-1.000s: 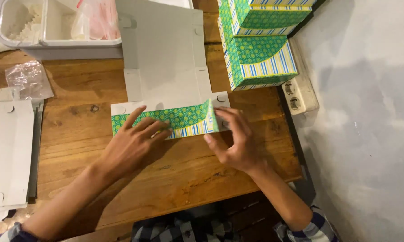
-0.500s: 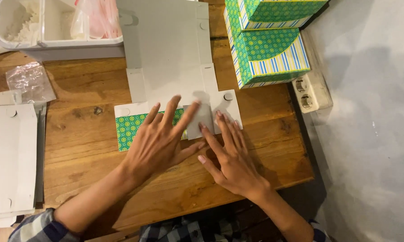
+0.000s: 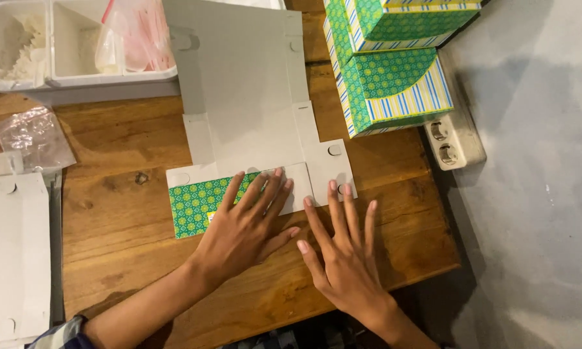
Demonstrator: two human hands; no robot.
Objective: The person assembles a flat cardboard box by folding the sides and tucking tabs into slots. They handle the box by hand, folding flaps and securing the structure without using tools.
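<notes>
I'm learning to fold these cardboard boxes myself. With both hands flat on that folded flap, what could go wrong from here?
1. The left hand covers only part of the folded green flap; its uncovered left end might spring up, leaving an uneven crease.
2. The right hand rests partly on the wooden table, so the corner tab may not get creased.
3. The flat cardboard sheet lies close beside the stacked green boxes; shifting it could nudge them.

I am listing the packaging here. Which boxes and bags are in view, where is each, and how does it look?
Flat box blank: table centre, grey, green patterned flap under the left hand and right hand.
Folded boxes: stacked upper right, green with striped bands.
Plastic bag: left, clear, crumpled.
</notes>
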